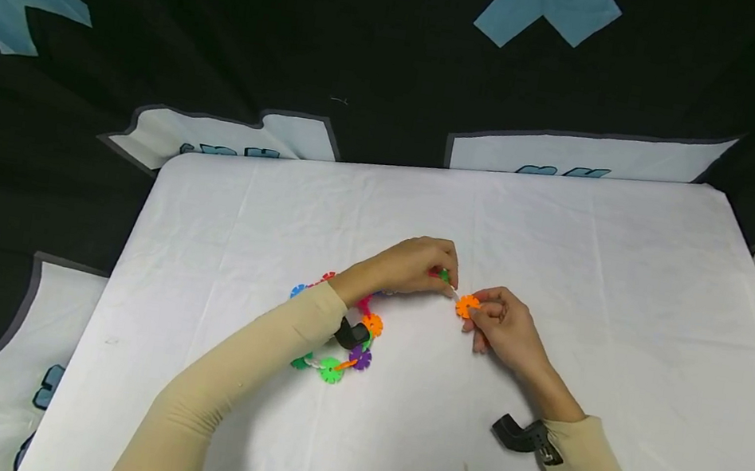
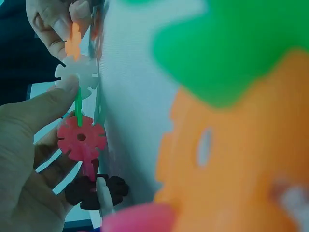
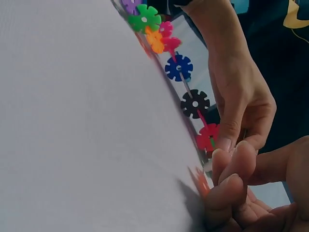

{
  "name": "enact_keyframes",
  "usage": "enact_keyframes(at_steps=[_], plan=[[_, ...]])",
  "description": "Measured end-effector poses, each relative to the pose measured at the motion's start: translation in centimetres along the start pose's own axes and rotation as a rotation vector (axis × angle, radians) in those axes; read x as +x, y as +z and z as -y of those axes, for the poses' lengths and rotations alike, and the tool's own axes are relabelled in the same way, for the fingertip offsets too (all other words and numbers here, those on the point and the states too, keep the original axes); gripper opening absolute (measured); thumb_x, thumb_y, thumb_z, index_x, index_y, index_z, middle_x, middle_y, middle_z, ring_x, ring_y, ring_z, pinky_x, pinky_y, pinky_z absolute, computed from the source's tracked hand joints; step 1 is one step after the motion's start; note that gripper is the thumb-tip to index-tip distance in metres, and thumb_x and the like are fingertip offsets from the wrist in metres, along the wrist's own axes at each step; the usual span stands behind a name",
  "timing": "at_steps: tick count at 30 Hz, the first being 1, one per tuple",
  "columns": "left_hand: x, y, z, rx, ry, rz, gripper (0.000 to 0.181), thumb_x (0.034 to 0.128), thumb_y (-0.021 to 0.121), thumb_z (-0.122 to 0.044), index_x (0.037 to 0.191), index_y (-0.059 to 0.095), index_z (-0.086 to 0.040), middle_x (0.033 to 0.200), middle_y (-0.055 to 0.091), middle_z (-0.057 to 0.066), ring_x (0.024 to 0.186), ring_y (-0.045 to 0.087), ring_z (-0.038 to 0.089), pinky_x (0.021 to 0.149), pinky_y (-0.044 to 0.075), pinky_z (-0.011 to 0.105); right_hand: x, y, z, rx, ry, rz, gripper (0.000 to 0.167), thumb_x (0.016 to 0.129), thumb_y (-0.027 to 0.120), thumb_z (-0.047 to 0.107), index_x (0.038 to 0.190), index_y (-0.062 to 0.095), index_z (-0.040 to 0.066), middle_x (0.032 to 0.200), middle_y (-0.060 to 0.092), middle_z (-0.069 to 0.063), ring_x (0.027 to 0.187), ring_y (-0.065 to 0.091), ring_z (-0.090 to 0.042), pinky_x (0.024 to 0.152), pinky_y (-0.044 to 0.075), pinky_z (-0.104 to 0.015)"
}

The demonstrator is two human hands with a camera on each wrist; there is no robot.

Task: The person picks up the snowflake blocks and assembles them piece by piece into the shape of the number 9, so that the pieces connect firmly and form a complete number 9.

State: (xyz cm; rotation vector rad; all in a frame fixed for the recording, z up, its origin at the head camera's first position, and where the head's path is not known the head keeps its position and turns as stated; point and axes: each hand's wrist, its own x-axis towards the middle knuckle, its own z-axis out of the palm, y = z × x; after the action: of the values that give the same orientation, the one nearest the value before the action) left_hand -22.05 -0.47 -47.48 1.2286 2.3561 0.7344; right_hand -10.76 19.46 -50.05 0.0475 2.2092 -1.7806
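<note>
My left hand [image 1: 420, 264] pinches a translucent white notched disc [image 2: 87, 70] at the end of a chain of coloured plastic snowflake discs. Beside it, my right hand [image 1: 508, 328] holds an orange notched disc [image 1: 466, 306] between thumb and fingers. The orange disc meets the white disc's edge; how deep the notches sit cannot be told. Behind the white one come a green disc [image 2: 78, 111] seen edge-on, a red disc [image 2: 72, 145] and a black disc [image 3: 195, 104]. Farther along are a blue disc [image 3: 173, 68] and a purple disc [image 1: 360, 358]. My left forearm hides part of the chain.
White cloth covers the table [image 1: 629, 303]. The curved chain lies under and beside my left forearm, with a light green disc [image 1: 331, 371] near its lower end. A black wrist mount [image 1: 516, 434] sits on my right wrist. Dark curtains hang behind the table.
</note>
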Motion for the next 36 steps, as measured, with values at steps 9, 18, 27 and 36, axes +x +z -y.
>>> enact_keyframes(at_steps=[9, 18, 27, 36], plan=[[-0.1, 0.5, 0.0, -0.056, -0.017, -0.071, 0.010, 0.0864, 0.075, -0.028, 0.087, 0.077, -0.018, 0.091, 0.060, -0.005, 0.082, 0.053, 0.009, 0.076, 0.043, 0.022, 0.1, 1.0, -0.4, 0.128, -0.050, -0.076, 0.024, 0.096, 0.055, -0.004, 0.114, 0.045, -0.014, 0.076, 0.068, -0.020, 0.050, 0.060, -0.010, 0.051, 0.053, -0.024], [0.0, 0.7, 0.2, -0.090, -0.065, -0.065, 0.009, 0.0857, 0.075, -0.030, 0.084, 0.075, -0.021, 0.087, 0.058, -0.005, 0.080, 0.051, 0.010, 0.073, 0.040, 0.021, 0.5, 1.4, -0.2, 0.175, -0.026, -0.081, 0.024, 0.097, 0.053, -0.004, 0.117, 0.043, -0.014, 0.075, 0.068, -0.017, 0.051, 0.062, -0.011, 0.051, 0.054, -0.026], [-0.4, -1.0, 0.4, -0.109, -0.074, 0.083, 0.039, 0.0831, 0.079, -0.027, 0.119, 0.068, -0.015, 0.115, 0.062, -0.003, 0.102, 0.055, 0.010, 0.096, 0.045, 0.022, -1.3, -3.3, -0.1, -0.604, -0.226, -0.199, 0.031, 0.091, 0.070, 0.016, 0.116, 0.060, -0.001, 0.072, 0.056, -0.005, 0.056, 0.046, -0.014, 0.053, 0.037, -0.026], [0.1, -1.1, 0.0, -0.058, -0.056, 0.166, 0.044, 0.0778, 0.084, -0.030, 0.119, 0.070, -0.021, 0.120, 0.058, -0.003, 0.113, 0.052, 0.010, 0.104, 0.040, 0.025, -1.4, -3.3, -1.0, -0.780, -0.237, -0.127, 0.026, 0.085, 0.076, 0.017, 0.104, 0.063, 0.003, 0.079, 0.051, -0.005, 0.063, 0.043, -0.015, 0.055, 0.034, -0.028]])
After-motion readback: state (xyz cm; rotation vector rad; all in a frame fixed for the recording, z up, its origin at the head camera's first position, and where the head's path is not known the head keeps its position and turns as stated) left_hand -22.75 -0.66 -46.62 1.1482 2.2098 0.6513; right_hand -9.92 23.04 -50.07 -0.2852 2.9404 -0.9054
